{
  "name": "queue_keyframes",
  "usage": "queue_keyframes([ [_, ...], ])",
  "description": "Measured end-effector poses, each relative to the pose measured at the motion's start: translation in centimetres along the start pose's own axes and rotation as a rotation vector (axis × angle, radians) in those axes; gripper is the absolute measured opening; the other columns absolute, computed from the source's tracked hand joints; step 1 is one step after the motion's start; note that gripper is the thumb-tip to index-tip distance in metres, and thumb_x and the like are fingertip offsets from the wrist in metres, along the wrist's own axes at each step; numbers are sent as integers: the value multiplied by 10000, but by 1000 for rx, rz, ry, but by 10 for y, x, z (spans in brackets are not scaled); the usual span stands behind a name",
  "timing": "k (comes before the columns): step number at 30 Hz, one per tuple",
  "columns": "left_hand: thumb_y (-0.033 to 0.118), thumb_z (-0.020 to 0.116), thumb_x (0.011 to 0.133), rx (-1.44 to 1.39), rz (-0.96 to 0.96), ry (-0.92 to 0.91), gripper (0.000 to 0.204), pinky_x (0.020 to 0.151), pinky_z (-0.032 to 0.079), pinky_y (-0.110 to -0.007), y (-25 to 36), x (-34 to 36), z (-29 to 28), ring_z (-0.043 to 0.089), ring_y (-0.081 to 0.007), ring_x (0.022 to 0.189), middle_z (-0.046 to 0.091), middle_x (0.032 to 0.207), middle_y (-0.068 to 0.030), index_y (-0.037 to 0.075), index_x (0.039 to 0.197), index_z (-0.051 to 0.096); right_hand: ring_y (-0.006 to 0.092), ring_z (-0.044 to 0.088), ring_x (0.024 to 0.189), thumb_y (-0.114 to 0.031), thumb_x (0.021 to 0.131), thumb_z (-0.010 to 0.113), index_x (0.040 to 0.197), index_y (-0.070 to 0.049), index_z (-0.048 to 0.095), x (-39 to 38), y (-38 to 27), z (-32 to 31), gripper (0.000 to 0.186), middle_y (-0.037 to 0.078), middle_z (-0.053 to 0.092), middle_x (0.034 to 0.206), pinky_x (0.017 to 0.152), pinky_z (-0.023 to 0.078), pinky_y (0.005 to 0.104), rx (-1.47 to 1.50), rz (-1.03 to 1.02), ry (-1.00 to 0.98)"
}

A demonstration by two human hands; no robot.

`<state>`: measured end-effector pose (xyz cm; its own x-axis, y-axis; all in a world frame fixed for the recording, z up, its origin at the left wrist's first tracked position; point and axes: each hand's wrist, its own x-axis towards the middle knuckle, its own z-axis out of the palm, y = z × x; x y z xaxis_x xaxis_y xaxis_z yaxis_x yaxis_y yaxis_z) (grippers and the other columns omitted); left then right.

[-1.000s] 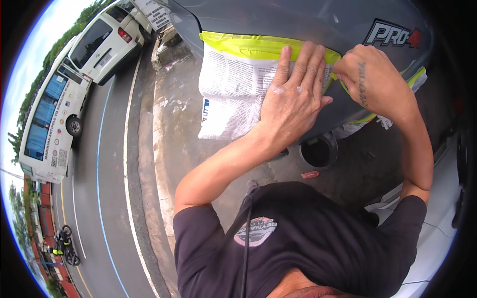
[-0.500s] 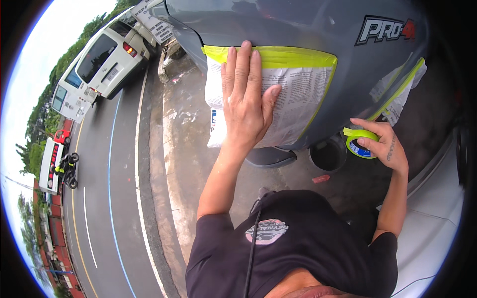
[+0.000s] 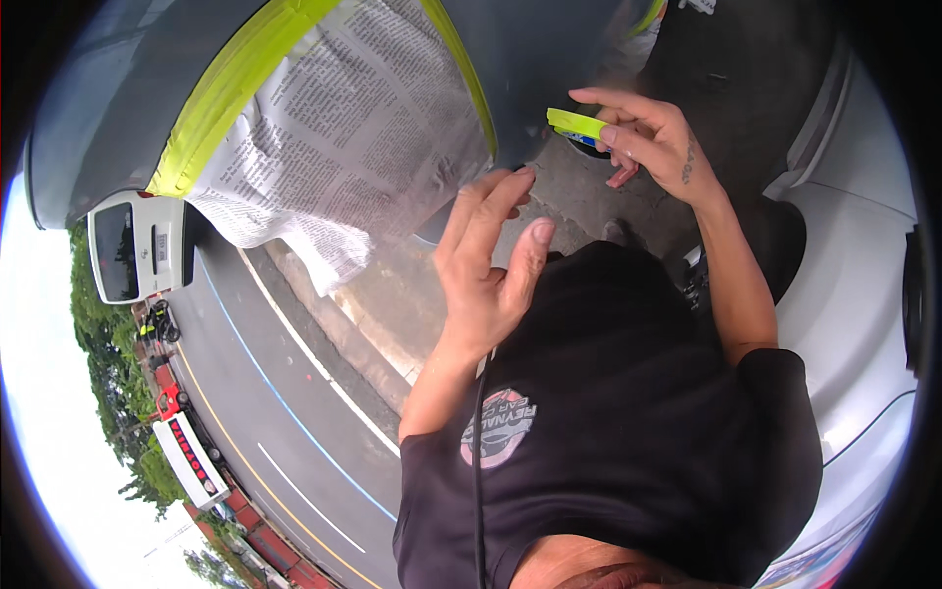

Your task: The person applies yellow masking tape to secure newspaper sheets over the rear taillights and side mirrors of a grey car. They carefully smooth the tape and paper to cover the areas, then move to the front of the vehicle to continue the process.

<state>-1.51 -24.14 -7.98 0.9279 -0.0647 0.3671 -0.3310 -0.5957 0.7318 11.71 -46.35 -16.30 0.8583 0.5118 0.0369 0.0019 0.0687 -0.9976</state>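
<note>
My left hand (image 3: 481, 265) is open just below the right part of a newspaper sheet (image 3: 334, 118), its thumb apart from the loosely bent fingers; whether a fingertip touches the sheet I cannot tell. The sheet is fixed to a grey vehicle panel (image 3: 108, 108) by yellow-green tape (image 3: 226, 98) along its edges, with a crumpled free flap hanging down. My right hand (image 3: 653, 147) grips a roll of yellow-green tape (image 3: 574, 122) between thumb and fingers, right of the sheet. Another taped piece of paper (image 3: 638, 39) shows at the top right of the panel.
A white car body (image 3: 854, 285) curves along the right side, close to my right arm. Beyond the pavement edge at left runs a road (image 3: 294, 412) with a white van (image 3: 137, 250), a motorcyclist (image 3: 157, 322) and a truck (image 3: 191, 461).
My left hand has come off the newspaper's upper part and moved down and right. My right hand, earlier at the taped edge, now holds the roll apart from it. The whole view has swung.
</note>
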Motion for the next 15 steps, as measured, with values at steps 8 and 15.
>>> queue_keyframes([
  [8, 162, 823, 967, -735, -781, -123, 394, 703, 591, -272, -110, -39, 97, 711, -132, 860, 735, 1048, -114, -64, 1252, 675, 52, 506, 674, -27, 962, 636, 1484, -89, 635, -64, 82, 28, 525, -28, 609, 809, 624, 436, 244, 100, 161, -44],
  [15, 28, 782, 964, -699, -666, -301, 66, 726, 527, -276, -139, -40, 93, 656, -119, 749, 724, 830, -64, -27, 972, 747, 110, 569, 744, -98, 966, 653, 1454, -116, 653, -111, 86, 65, 488, 33, 655, 793, 691, 472, 306, -59, 259, 175],
])
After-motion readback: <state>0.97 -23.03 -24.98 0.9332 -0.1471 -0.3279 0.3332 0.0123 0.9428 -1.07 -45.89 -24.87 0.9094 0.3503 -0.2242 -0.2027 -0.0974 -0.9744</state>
